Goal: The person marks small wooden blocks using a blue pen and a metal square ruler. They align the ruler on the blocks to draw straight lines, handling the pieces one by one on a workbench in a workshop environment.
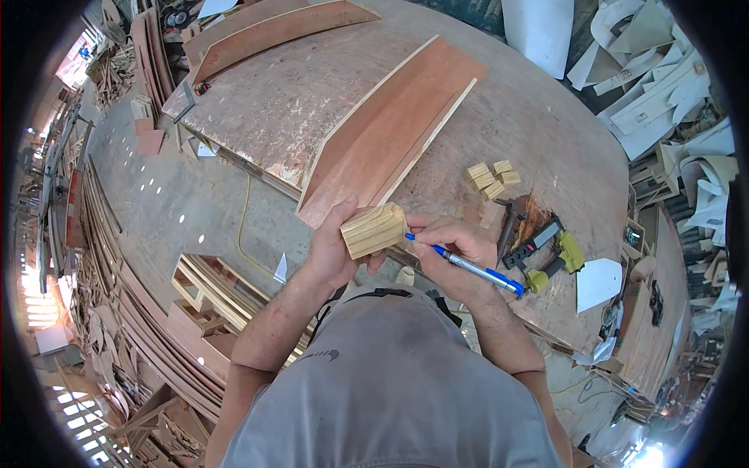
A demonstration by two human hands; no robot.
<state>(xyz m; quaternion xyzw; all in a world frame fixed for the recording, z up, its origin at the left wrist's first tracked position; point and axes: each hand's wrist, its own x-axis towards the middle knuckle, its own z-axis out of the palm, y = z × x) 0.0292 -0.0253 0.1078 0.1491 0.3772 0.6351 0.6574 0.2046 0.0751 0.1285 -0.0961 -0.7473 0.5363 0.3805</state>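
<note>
Far left, on the floor: long curved wooden strips, heaped lengthwise. Next, a slatted wooden frame, then a yellow cord running over the concrete. On the bench, toward its far edge, a curved wooden panel on its edge.

Left hand: thumb along the upper side, fingers curled underneath, pinching 1 grained wood block. Block is held tilted in front of the torso, over the bench's near edge. Beyond it, a long reddish plywood panel with pale edging lies flat.

Right hand: thumb and fingers pinch 1 blue-and-silver pen, its blue end at the block's right side; contact, cannot tell.

Farther right: small wood blocks clustered, a hammer, a yellow-green and black nail gun, a white sheet. Far right, piled white scraps.
</note>
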